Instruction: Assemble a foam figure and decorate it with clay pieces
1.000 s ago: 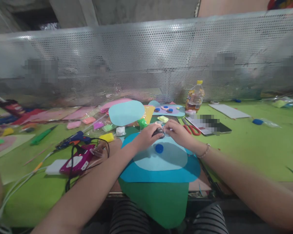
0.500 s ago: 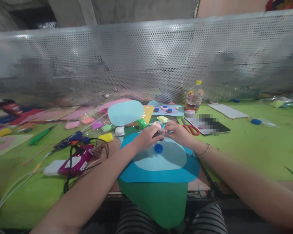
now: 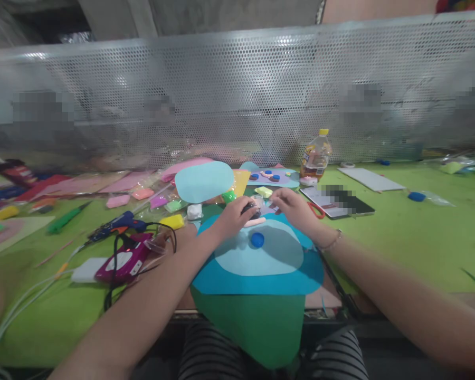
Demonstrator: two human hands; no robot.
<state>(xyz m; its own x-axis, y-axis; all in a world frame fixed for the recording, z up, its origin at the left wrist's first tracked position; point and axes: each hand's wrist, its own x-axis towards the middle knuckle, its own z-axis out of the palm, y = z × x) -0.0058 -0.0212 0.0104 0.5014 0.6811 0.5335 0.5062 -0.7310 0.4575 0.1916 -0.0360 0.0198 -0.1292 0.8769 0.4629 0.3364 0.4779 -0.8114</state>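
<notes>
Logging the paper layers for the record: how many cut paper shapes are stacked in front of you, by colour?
Light blue oval: 1
Darker blue sheet: 1
Green sheet: 1
Total: 3

Matt paper cutouts (image 3: 261,274), perforated metal screen (image 3: 237,95), glossy plastic bottle (image 3: 315,155).

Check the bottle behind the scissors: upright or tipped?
Upright. The bottle stands on the green table, yellow cap on top.
</notes>
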